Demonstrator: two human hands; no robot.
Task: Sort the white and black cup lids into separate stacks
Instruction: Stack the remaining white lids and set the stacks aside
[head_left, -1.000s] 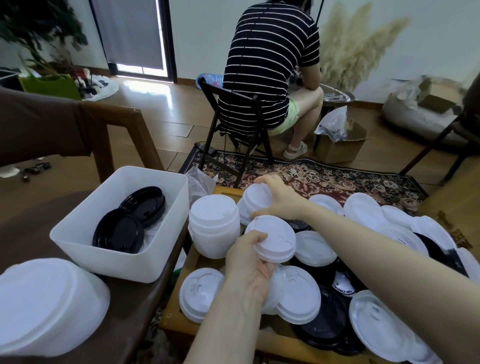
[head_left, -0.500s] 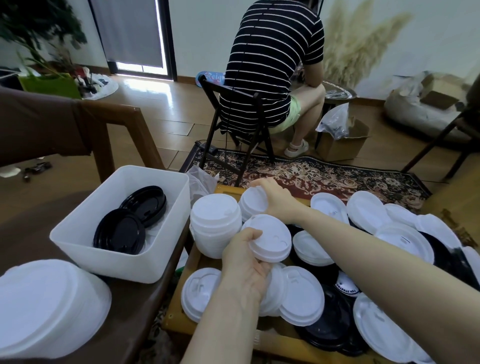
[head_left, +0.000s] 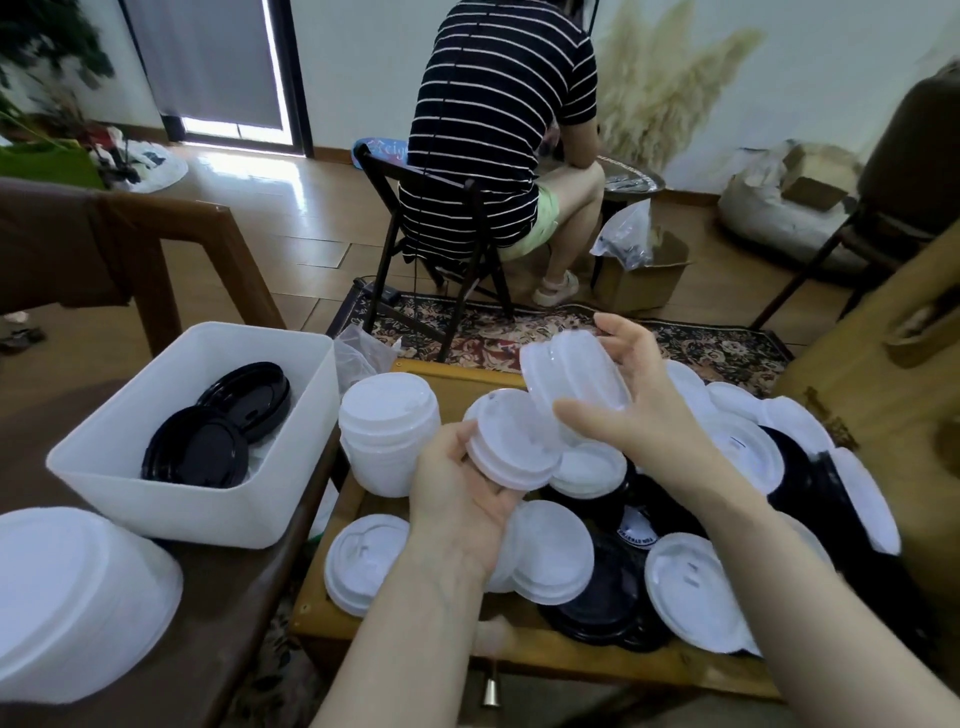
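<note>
White bin (head_left: 171, 499) holds two black lids (head_left: 195, 449); left hand (head_left: 460, 501) grips a white lid (head_left: 511, 441), right hand (head_left: 631, 402) grips a lid stack (head_left: 574, 382).

Materials and finishes, lid-sorting worktop

White lids (head_left: 550, 552): thin moulded plastic, smooth, matt to faintly satin. Black lids (head_left: 195, 453): plastic, glossy, catching light on the rims. Bin (head_left: 171, 499): white plastic, smooth, slightly translucent walls. Tray (head_left: 582, 660) under the loose lids: light wood, satin, with a small metal fitting at its front edge. Worktop (head_left: 218, 613): dark brown, smooth, dull sheen. Floor (head_left: 291, 218): wood-look boards, polished, reflecting window light. Rug (head_left: 691, 340): woven cloth, patterned, matt. Folding chair (head_left: 462, 260): dark frame, matt. Box (head_left: 641, 283): brown cardboard, rough matt.
</note>
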